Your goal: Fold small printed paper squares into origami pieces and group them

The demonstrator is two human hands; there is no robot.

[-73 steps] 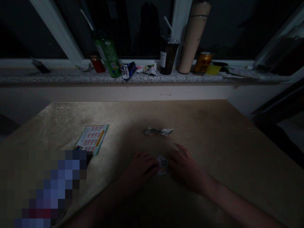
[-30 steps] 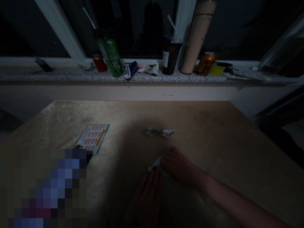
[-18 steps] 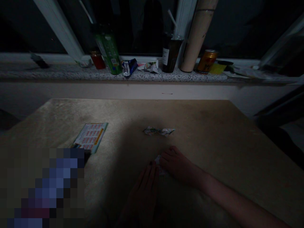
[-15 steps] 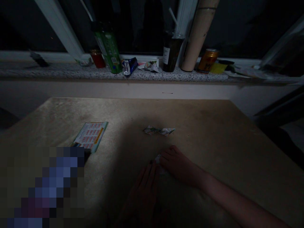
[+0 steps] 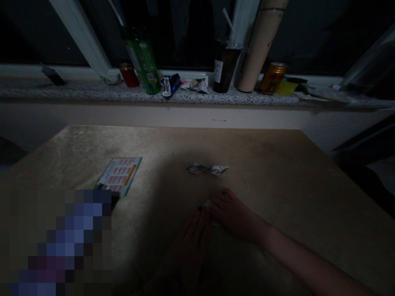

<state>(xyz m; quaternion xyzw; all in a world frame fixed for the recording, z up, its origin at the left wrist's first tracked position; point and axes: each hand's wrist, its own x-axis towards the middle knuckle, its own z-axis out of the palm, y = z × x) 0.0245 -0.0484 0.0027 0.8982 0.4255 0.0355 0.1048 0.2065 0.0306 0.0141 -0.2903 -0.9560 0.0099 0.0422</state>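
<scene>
A small pale piece of folded paper (image 5: 206, 203) lies on the table between my two hands, mostly covered by fingers. My right hand (image 5: 226, 211) rests at its right side, fingers curled over and pressed against it. From below, my left hand (image 5: 193, 232) reaches up with its fingers stretched out and close together, fingertips touching the paper's lower left edge. Its thumb is hidden in deep shadow. Just beyond the hands, a folded paper bow (image 5: 207, 169) with a printed pattern lies flat, touched by neither hand.
A printed card (image 5: 120, 174) lies on the table (image 5: 262, 152) at the left, beside a pixelated blurred patch. On the granite sill (image 5: 185, 98) behind stand a green bottle (image 5: 146, 65), a dark cup with a straw (image 5: 225, 68), an orange can (image 5: 272, 78) and crumpled wrappers (image 5: 170, 85).
My left hand has slid slightly up and right toward my right hand, its fingertips still at the paper. The right hand stays almost in place. The view has shifted a little.
</scene>
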